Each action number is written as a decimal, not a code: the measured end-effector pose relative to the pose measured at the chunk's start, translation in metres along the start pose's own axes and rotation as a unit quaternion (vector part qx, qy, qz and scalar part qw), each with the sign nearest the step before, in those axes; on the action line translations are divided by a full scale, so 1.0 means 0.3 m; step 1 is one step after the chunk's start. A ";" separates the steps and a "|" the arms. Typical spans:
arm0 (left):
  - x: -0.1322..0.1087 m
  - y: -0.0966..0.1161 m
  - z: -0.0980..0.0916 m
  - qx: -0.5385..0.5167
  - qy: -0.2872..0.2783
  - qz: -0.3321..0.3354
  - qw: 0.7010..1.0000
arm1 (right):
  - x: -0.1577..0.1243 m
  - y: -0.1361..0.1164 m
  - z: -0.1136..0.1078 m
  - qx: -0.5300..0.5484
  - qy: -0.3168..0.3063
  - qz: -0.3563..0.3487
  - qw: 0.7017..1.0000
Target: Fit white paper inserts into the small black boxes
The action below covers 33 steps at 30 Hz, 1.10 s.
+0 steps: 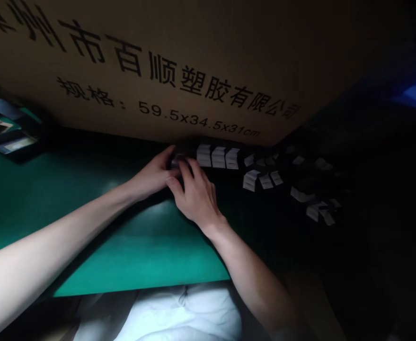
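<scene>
In the middle of the head view both my hands meet at a small dark object point(178, 161) beside the box's lower edge. Its kind is hard to make out in the dim light. My left hand point(154, 173) is closed on its left side, with the fingers largely hidden behind it. My right hand point(196, 195) has its fingers curled over it from the right. Just beyond my right fingers stands a row of dark pieces with white faces point(218, 157), close against the box.
A large cardboard box point(179, 42) with black printing rises behind my hands. More white-faced pieces point(264, 180) lie scattered to the right, fading into shadow. Dark items with light panels point(12, 140) sit at the left. The green tabletop point(151, 255) ends in front of my lap.
</scene>
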<state>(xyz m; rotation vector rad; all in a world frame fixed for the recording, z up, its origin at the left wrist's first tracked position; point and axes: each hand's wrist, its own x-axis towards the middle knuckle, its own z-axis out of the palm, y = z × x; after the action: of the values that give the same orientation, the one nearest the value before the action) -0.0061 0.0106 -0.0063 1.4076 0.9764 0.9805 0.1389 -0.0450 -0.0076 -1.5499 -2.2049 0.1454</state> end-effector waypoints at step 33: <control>0.008 -0.005 -0.003 -0.017 0.005 -0.025 1.000 | -0.004 -0.006 0.006 -0.006 0.012 -0.005 1.000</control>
<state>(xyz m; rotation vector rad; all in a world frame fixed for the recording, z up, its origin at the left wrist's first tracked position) -0.0061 0.0133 -0.0077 1.3440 0.9934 0.9634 0.1369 -0.0465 -0.0089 -1.5382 -2.1986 0.1084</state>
